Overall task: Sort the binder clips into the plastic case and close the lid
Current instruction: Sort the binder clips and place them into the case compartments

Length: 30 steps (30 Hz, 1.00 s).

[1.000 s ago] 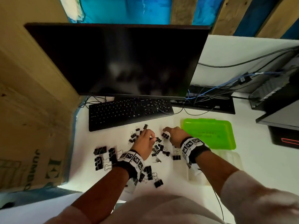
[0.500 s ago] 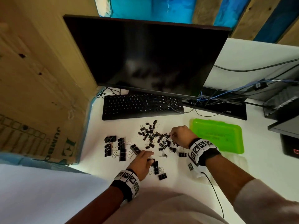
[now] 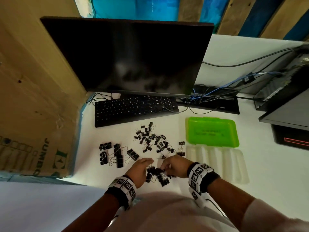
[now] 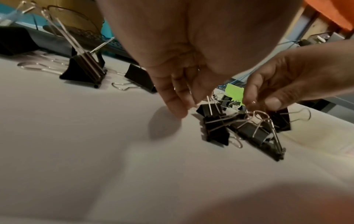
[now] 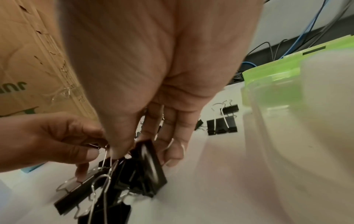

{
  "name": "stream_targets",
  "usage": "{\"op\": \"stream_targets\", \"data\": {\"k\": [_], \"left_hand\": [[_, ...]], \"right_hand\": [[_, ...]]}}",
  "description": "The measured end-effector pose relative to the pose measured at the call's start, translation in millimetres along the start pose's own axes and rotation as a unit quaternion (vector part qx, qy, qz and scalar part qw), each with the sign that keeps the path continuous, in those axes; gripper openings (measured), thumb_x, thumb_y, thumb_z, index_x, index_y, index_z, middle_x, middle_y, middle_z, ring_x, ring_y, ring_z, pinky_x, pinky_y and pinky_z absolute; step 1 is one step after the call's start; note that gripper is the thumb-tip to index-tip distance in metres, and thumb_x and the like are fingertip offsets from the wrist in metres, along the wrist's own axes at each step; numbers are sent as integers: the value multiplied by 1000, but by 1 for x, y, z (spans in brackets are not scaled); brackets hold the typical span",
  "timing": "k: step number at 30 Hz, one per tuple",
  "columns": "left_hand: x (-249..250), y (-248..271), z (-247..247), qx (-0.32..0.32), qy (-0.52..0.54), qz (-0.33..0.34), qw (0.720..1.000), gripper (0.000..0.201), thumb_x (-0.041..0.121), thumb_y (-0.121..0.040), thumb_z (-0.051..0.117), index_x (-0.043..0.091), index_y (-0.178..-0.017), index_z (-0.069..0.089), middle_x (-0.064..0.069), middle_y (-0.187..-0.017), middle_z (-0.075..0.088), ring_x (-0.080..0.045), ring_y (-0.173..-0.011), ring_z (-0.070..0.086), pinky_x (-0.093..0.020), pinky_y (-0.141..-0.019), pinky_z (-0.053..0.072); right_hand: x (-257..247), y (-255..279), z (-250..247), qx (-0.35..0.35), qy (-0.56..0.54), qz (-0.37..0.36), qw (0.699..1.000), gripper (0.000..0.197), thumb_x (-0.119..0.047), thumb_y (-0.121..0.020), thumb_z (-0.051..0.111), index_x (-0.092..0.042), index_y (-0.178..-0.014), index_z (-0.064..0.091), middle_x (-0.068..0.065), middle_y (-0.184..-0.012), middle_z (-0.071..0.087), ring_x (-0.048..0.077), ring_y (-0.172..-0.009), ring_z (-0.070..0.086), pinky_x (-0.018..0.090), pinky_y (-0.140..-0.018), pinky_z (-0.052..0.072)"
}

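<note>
White desk surface [image 3: 270, 164] under dark flat monitor [image 3: 130, 56]; black keyboard [image 3: 133, 109] below; brown cardboard box [image 3: 33, 97] at left; wood-plank wall with blue gaps [image 3: 234, 14] behind.

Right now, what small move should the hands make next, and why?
Probably lift the medium clips that both hands are gathering, left hand and right hand, into the clear tray beside them: it looks empty, its green lid open.

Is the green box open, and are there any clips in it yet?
Open. The green lid lies flat, folded back from the clear tray. The tray looks empty; the binder clips are all on the desk.
</note>
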State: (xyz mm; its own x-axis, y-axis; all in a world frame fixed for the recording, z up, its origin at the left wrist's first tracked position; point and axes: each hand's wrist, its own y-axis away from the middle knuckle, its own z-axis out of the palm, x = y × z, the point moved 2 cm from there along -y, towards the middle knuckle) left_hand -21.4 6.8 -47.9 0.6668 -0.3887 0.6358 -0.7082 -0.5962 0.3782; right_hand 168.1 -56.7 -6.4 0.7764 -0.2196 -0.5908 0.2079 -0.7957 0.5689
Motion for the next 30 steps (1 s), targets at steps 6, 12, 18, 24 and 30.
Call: {"op": "stream_targets", "data": {"k": [6, 12, 18, 24, 30], "left_hand": [[-1, 8, 0, -14, -10, 10, 1000, 78, -18, -77, 32, 29, -139, 37, 6, -143, 37, -12, -134, 28, -22, -114, 20], [2, -9, -22, 56, -27, -4, 998, 85, -22, -75, 34, 32, -141, 31, 11, -141, 31, -9, -130, 30, -19, -107, 32], [-12, -18, -31, 78, -69, -57, 993, 74, -17, -76, 41, 23, -138, 34, 3, -136, 36, -17, -126, 41, -32, -107, 39], [-27, -14, -41, 104, -81, -93, 987, 53, -11, -81, 40, 19, -123, 51, 0, -123, 49, -20, -114, 51, -34, -96, 47], [-6, -17, -43, 98, -37, -39, 994, 28, 11, -95, 43, 18, -121, 50, 4, -123, 43, -15, -99, 56, -29, -89, 49]], "right_hand": [[4, 7, 0, 43, -87, -44, 994, 18, -10, -86, 62, -19, -101, 69, -5, -102, 70, 8, -83, 64, 10, -74, 48], [32, 2, -37, 196, 110, 14, 974, 41, 5, -83, 52, -26, -109, 65, 0, -113, 65, 18, -102, 61, 34, -93, 50], [32, -4, -52, 139, 200, 60, 968, 42, 2, -84, 52, -21, -118, 57, 2, -120, 58, 28, -106, 58, 36, -88, 45], [38, -15, -43, 118, 75, 46, 989, 40, 5, -82, 51, -20, -110, 64, 5, -110, 64, 23, -99, 62, 29, -82, 49], [32, -10, -47, 119, -66, 39, 990, 24, -1, -84, 56, -17, -98, 68, -1, -88, 69, 14, -84, 65, 23, -79, 52]]}}
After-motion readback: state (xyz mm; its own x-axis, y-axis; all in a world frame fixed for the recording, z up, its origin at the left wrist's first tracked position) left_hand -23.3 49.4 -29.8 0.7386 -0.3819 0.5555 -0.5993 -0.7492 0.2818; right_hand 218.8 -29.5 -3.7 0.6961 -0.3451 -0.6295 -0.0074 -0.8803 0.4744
